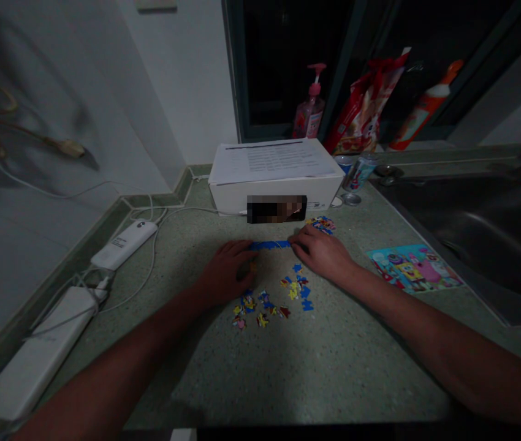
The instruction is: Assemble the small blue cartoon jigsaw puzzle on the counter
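Observation:
A thin blue strip of joined jigsaw pieces (pixel 271 245) lies crosswise on the counter between my hands. My left hand (pixel 229 269) has its fingertips against the strip's left end, its thumb held apart below. At the other end, the bent fingers of my right hand (pixel 322 250) close on the strip; its very tip is hidden. Loose blue, yellow and red jigsaw pieces (pixel 293 288) lie nearer me, below the strip. Another loose group of pieces (pixel 249 301) sits close to my left thumb. Just beyond my right hand is a heap of jigsaw pieces (pixel 322 224).
Behind the strip, a phone (pixel 276 209) leans on a white box (pixel 228 193) topped with printed paper. A colourful cartoon picture (pixel 414 267) lies right, beside the sink (pixel 481 214). Left are a power bank (pixel 123 245), a power strip (pixel 42 352) and cables. Cans (pixel 362 171) stand behind.

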A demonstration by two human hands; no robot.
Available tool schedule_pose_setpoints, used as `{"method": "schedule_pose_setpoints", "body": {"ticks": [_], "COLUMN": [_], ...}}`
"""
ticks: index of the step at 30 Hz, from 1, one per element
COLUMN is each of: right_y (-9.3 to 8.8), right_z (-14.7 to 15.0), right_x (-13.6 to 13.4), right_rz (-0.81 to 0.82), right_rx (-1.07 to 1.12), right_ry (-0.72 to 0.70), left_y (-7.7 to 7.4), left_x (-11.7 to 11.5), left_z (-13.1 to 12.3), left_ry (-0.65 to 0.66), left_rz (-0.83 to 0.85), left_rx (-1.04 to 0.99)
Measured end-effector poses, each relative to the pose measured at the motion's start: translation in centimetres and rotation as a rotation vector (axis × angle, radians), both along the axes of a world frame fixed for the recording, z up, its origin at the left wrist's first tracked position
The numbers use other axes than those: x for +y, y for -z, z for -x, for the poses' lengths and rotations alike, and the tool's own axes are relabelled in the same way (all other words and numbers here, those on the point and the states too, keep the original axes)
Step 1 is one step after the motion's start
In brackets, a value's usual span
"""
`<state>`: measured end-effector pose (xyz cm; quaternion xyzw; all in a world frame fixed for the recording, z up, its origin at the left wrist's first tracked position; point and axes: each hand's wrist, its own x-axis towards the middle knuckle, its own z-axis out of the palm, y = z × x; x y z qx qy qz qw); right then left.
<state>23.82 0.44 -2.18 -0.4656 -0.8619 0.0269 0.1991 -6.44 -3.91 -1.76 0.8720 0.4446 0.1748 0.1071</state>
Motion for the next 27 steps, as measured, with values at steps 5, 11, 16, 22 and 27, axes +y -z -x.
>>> {"method": "schedule_pose_setpoints", "body": {"ticks": [5, 11, 16, 22, 27], "right_y": [0.07, -0.19, -0.39, -0.29, -0.72], "right_z": [-0.03, -0.02, 0.08, 0.02, -0.05], "right_x": [0.02, -0.07, -0.16, -0.21, -0.45], "right_rz": [-0.002, 0.022, 0.048, 0.021, 0.019], "right_rx": [-0.003, -0.008, -0.028, -0.003, 0.054], "right_ry": [0.002, 0.002, 0.010, 0.008, 0.094], "left_y": [0.09, 0.07, 0.15, 0.33, 0.48], "left_x": [0.00, 0.01, 0.04, 0.05, 0.08], "left_z": [0.02, 0.05, 0.04, 0.07, 0.20], "left_ry": [0.003, 0.005, 0.004, 0.004, -0.032], "left_rz": [-0.015, -0.010, -0.007, -0.014, -0.005], "left_rx": [0.001, -0.012, -0.012, -0.025, -0.071]}}
